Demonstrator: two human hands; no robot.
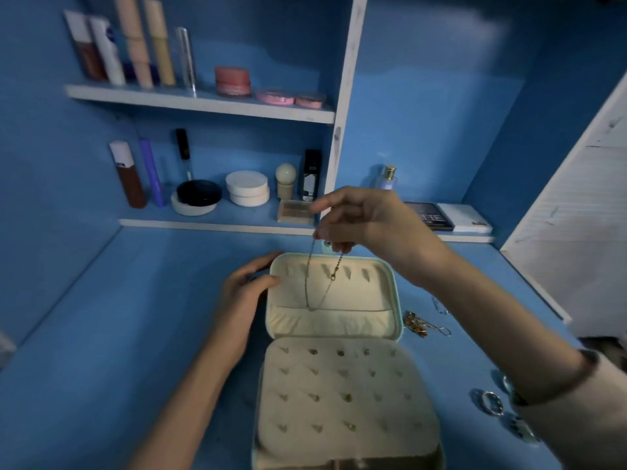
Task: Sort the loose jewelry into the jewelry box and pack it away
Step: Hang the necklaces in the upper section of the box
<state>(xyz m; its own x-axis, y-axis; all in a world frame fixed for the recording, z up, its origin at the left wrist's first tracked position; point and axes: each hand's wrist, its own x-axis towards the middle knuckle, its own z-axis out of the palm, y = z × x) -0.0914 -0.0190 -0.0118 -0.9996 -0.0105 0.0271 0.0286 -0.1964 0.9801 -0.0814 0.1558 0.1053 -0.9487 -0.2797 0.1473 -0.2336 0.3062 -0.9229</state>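
Note:
A cream-lined jewelry box (pixel 397 300) lies open on the blue counter, its lid panel standing up at the back and a padded earring panel (pixel 342 395) folded toward me. My right hand (pixel 359 220) pinches a thin gold chain necklace (pixel 317 286) that dangles in a loop in front of the lid's row of hooks. My left hand (pixel 246 290) holds the lid's left edge, fingers curled over the rim. Several small studs sit in the earring panel's holes.
Loose gold chains (pixel 419 325) lie right of the box, and silver rings (pixel 492 401) lie near my right sleeve. Shelves behind hold cosmetic tubes, jars (pixel 247 188) and a palette (pixel 295 211). A perfume bottle (pixel 386 178) and flat boxes stand at the back right.

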